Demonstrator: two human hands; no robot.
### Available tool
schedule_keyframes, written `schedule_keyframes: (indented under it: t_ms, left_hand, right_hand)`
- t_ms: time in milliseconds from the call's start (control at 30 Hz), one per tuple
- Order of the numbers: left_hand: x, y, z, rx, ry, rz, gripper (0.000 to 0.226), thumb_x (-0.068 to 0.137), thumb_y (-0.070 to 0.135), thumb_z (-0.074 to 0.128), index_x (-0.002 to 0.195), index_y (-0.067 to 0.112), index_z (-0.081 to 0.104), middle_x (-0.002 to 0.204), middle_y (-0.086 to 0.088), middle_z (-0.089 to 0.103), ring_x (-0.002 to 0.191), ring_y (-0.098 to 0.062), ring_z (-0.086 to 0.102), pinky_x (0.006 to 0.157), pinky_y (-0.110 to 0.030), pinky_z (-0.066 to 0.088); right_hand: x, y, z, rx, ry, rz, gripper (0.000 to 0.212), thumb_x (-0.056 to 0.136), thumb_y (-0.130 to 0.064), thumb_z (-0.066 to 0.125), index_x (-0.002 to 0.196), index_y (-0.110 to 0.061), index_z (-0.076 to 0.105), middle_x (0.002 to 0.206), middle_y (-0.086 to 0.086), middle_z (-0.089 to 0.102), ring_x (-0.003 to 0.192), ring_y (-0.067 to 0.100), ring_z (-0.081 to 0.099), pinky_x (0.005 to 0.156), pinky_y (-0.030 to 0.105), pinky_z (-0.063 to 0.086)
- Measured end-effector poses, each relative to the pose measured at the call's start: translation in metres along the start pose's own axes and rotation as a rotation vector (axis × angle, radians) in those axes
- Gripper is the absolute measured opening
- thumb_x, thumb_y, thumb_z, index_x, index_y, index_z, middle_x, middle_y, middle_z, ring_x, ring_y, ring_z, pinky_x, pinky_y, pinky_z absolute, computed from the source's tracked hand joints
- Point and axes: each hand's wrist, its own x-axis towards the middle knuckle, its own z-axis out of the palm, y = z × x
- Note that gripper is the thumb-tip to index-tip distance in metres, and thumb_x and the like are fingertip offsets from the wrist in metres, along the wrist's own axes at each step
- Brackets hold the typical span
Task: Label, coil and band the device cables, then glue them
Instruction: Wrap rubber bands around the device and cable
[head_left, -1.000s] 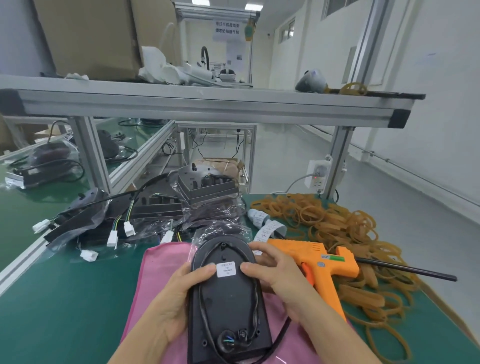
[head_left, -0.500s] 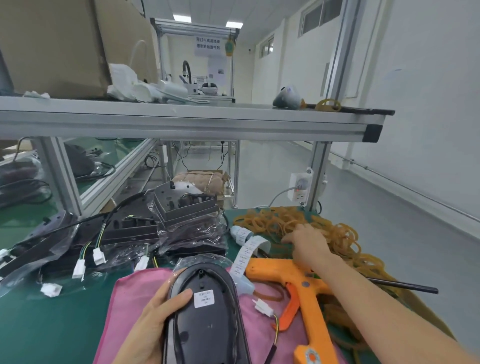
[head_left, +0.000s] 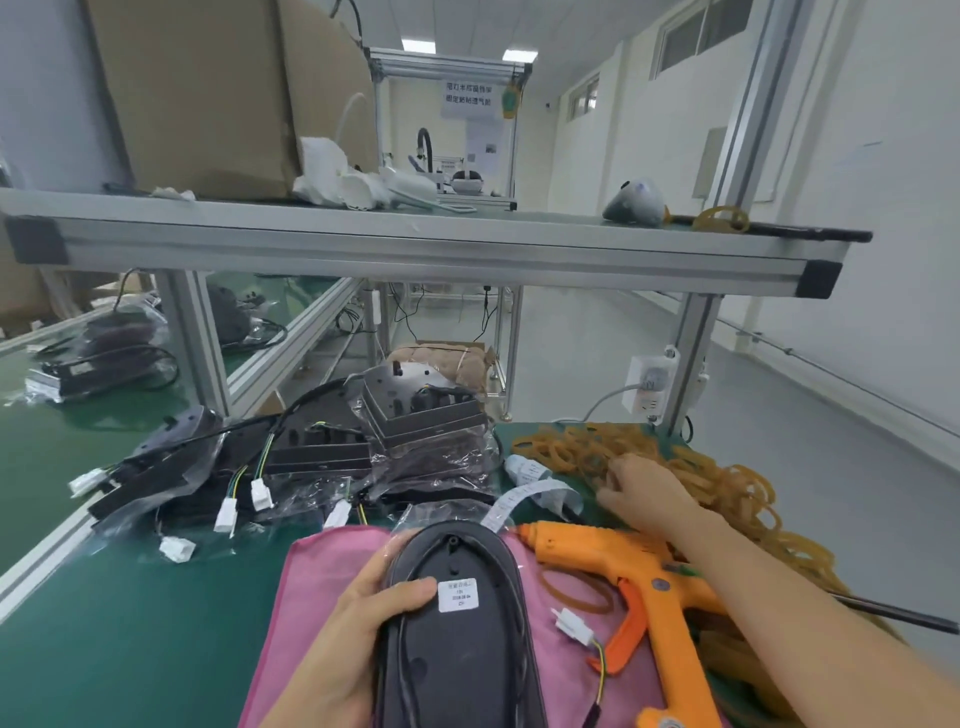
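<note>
The left hand (head_left: 358, 618) grips the hard, smooth black device (head_left: 457, 629) by its side. The right hand (head_left: 641, 491) reaches into stretchy rubber bands (head_left: 727, 483), maybe pinching one.

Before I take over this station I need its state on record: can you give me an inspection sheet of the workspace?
Surface: green bench mat with a pink cloth spread on it.
Job's things: black device, white label stuck on, lying on the cloth; orange glue gun beside it; label strip; pile of rubber bands.
Clutter: bagged black devices heaped behind the cloth.
Hands: left hand holds the device, thumb on top; right hand reaches into the bands, fingers hidden.
Cables: device cable with white connector loose on the cloth.
Surroundings: aluminium shelf overhead, cardboard box on it.
</note>
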Motion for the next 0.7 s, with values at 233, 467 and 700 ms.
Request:
schedule_keyframes:
  t_ms: [233, 467, 700]
  left_hand:
    - [0.004, 0.004, 0.003, 0.024, 0.035, 0.002, 0.055, 0.048, -0.005, 0.066, 0.099, 0.015, 0.073, 0.090, -0.021, 0.072, 0.066, -0.029, 0.069, 0.052, -0.033, 0.056]
    - [0.006, 0.004, 0.002, 0.046, 0.021, 0.027, 0.054, 0.049, -0.003, 0.066, 0.098, 0.018, 0.073, 0.093, -0.019, 0.072, 0.070, -0.028, 0.069, 0.056, -0.033, 0.056]
    - [0.003, 0.006, 0.005, 0.000, 0.004, 0.048, 0.052, 0.049, -0.006, 0.063, 0.093, 0.020, 0.075, 0.090, -0.016, 0.072, 0.066, -0.026, 0.068, 0.053, -0.031, 0.056]
  right_hand:
    - [-0.063, -0.067, -0.005, 1.575, -0.181, 0.176, 0.020, 0.091, -0.001, 0.040, 0.079, -0.010, 0.053, 0.050, -0.002, 0.039, 0.046, 0.015, 0.045, 0.046, 0.024, 0.036]
    - [-0.083, -0.086, -0.013, 2.286, -0.368, 0.166, 0.022, 0.074, -0.004, 0.049, 0.085, 0.002, 0.067, 0.069, 0.011, 0.065, 0.066, 0.023, 0.068, 0.063, 0.030, 0.061]
    - [-0.074, -0.066, -0.007, 1.568, -0.232, 0.106, 0.031, 0.098, -0.003, 0.049, 0.127, -0.012, 0.057, 0.107, 0.003, 0.072, 0.055, 0.014, 0.065, 0.055, 0.025, 0.059]
